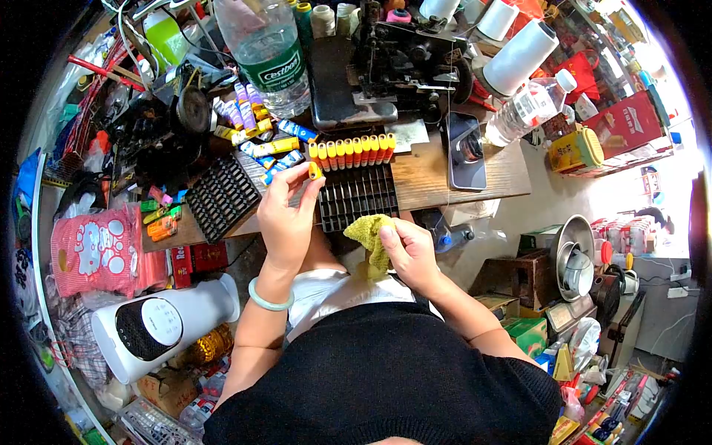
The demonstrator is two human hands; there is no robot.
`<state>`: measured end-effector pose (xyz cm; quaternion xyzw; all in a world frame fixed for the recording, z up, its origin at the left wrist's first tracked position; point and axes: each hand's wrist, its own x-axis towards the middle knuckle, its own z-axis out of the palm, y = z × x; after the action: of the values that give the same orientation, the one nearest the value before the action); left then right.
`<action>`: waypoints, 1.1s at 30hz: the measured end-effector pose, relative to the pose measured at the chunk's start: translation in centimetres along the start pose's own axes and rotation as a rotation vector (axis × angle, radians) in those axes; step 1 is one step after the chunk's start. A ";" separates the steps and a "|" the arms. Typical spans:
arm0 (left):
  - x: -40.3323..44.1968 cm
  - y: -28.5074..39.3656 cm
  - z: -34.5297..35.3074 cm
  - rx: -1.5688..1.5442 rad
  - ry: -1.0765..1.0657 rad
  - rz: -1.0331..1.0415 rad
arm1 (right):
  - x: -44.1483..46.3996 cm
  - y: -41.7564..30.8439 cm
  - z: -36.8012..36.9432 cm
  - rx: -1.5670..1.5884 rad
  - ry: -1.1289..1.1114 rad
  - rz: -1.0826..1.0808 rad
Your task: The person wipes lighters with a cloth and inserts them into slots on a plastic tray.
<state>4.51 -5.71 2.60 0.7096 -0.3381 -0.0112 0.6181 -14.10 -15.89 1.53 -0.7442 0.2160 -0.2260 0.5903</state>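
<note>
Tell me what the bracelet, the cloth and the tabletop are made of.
Bracelet: pale green, smooth and glossy; perhaps jade, glass or plastic.
Cloth: soft, matte fabric, judging by its folds and textured surface.
Tabletop: apparently wood, brown with visible grain; any coating is unclear.

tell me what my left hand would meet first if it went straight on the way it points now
Your left hand, pinching a small yellow cylinder, would probably meet the left end of the row of yellow-and-red cylinders first, though its height above them is hard to judge.
</note>
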 end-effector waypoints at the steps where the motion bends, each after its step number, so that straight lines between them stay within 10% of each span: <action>1: 0.0 -0.1 0.0 0.001 0.000 0.000 | 0.0 -0.1 0.0 0.009 -0.005 0.001; 16: 1.3 -0.5 -2.1 0.346 0.061 0.133 | -0.3 0.9 -0.1 0.082 -0.014 0.053; 22: 5.3 -3.1 -3.5 0.996 -0.104 0.348 | -0.3 0.6 0.2 0.007 -0.024 -0.065; 33: 6.6 -3.1 -3.2 1.009 -0.080 0.416 | -0.6 0.1 0.1 -0.031 -0.066 -0.117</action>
<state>12.45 -6.13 3.30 0.8352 -0.4579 0.2480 0.1770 -14.55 -15.51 1.36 -0.7717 0.1560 -0.2322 0.5712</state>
